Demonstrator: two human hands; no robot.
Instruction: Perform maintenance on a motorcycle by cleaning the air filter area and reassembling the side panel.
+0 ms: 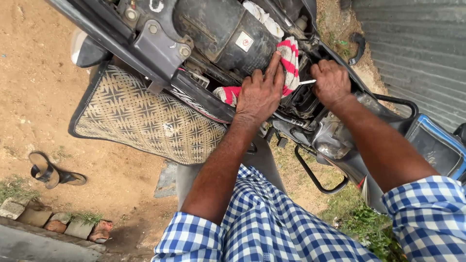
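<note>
While splayed, left hand [260, 92] on striped cloth [290, 60]

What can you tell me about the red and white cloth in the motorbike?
The cloth is soft fabric with red and white stripes, crumpled and tucked into the open frame of the motorbike, beside a dark dusty cylinder-shaped part. A bit of it shows again lower left, under the wrist. The left hand presses flat on it with fingers spread. The right hand is close by, holding a thin white stick.
</note>
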